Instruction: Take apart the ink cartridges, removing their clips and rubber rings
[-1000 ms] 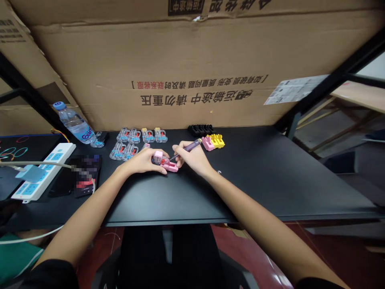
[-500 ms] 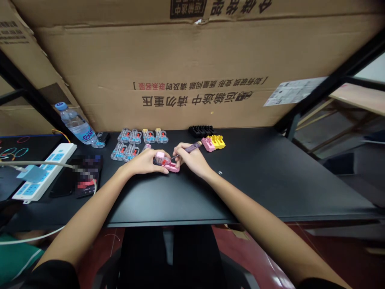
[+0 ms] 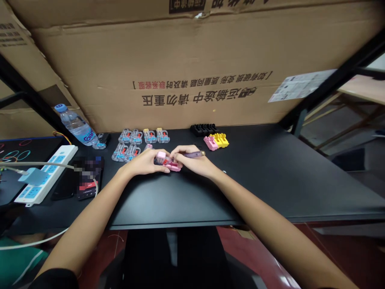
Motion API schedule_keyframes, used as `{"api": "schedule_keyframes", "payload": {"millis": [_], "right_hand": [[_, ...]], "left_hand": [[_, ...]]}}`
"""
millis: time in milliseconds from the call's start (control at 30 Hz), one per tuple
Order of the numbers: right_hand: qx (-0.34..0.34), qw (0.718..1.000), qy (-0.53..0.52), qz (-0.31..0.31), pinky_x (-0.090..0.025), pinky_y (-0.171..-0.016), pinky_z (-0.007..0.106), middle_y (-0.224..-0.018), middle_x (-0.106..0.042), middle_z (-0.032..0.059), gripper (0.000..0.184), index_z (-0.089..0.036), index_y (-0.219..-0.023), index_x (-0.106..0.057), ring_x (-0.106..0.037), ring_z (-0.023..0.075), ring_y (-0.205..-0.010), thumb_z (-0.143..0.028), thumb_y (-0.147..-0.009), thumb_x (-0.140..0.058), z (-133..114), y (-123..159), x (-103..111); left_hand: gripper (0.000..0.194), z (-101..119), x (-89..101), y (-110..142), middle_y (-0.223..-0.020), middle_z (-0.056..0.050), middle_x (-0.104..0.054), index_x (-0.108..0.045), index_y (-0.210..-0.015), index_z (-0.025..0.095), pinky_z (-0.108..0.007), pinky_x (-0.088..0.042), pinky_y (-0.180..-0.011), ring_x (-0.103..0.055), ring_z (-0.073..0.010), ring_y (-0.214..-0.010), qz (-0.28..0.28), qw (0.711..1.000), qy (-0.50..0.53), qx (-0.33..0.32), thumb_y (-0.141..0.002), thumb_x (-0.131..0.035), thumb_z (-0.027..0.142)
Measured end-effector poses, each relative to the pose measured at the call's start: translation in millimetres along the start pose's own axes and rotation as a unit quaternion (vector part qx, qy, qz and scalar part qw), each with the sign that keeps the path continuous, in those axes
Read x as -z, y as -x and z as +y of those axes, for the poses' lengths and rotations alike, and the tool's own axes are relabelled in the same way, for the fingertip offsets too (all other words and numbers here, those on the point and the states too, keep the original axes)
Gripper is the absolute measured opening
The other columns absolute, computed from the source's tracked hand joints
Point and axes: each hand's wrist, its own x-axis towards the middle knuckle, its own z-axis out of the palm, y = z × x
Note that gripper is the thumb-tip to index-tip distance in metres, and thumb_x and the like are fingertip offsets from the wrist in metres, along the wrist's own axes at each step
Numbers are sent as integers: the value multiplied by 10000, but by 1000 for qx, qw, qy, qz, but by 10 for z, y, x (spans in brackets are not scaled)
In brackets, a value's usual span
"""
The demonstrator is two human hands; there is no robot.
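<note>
My left hand (image 3: 144, 162) is closed around a small clear plastic case with a pink cap (image 3: 161, 155), with red and dark parts inside. Directly under the case is a pink plastic holder (image 3: 173, 166). My right hand (image 3: 192, 160) grips a slim screwdriver (image 3: 194, 154) with a purple handle, lying nearly level. Its tip is hidden by my fingers, close to the case. Several similar clear cases (image 3: 132, 152) stand in two rows behind my left hand. Beyond my right hand are another pink holder (image 3: 211, 143), a yellow holder (image 3: 221, 140) and a black holder (image 3: 204, 129).
A cardboard wall (image 3: 192, 52) closes off the back of the black table (image 3: 270, 172). On the left are a water bottle (image 3: 78, 125), a white power strip (image 3: 45, 176), a phone (image 3: 90, 188) and a cable (image 3: 36, 163). A small white bit lies beside my right wrist.
The screwdriver handle has swung down from slanting up and back to nearly level, pointing right. My right hand has rolled with it. My left hand keeps its hold, and the view has shifted slightly.
</note>
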Motion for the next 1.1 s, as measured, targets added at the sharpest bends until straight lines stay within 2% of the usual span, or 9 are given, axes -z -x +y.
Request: {"api": "schedule_keyframes", "payload": {"millis": [167,333,500,600,833,967,1100], "right_hand": [[-50,998,-46,7,-541,-636,274,-698,-724,11,185,-178,-807,-776,-663,148,-610,-230,-795,-598,23,-31,29],[-39,997,-62,11,-526,-603,260,-687,-710,-1,125,-178,-825,-747,-644,136,-597,-221,-779,-639,47,-38,12],[-29,995,-83,38,-527,-571,263,-660,-694,-11,207,-177,-922,-756,-634,142,-568,-231,-782,-612,80,-45,-48],[-25,994,-83,69,-518,-552,257,-648,-681,-11,214,-179,-873,-769,-619,140,-554,-232,-768,-591,80,-41,-106],[-62,986,-93,126,-468,-492,229,-579,-655,-2,217,-179,-722,-745,-564,120,-486,-249,-753,-542,44,-33,-191],[-64,983,-111,129,-461,-479,228,-568,-657,-2,197,-183,-732,-734,-561,119,-470,-259,-743,-552,40,-40,-168],[-38,987,-134,83,-474,-495,241,-572,-656,-8,163,-193,-753,-725,-580,129,-484,-270,-736,-583,42,-25,-107]], "left_hand": [[470,-16,21,1,-1002,-1,-812,-761,-1240,224,-311,-507,-852,-733,-217,-896,0,1000,-4,3,-854,-866,471],[495,-23,8,0,-1082,-19,-817,-753,-1258,225,-324,-512,-873,-741,-235,-955,6,1000,-4,3,-847,-873,472],[508,-47,-9,-1,-1079,-28,-812,-746,-1254,217,-326,-519,-842,-738,-247,-953,7,1000,-7,8,-850,-860,504],[511,-52,-12,-3,-1091,-33,-810,-741,-1252,213,-330,-527,-853,-741,-249,-961,11,1000,-3,2,-852,-858,510],[510,-8,-16,-16,-1066,-41,-818,-753,-1241,208,-341,-538,-858,-750,-259,-953,10,1000,-9,8,-848,-854,515],[487,22,-11,-12,-1056,-45,-821,-764,-1215,206,-347,-547,-852,-751,-255,-942,9,1000,-5,15,-843,-851,509],[459,40,-7,-9,-1077,-51,-822,-763,-1201,204,-349,-555,-860,-757,-254,-961,2,1000,14,17,-851,-843,491]]}}
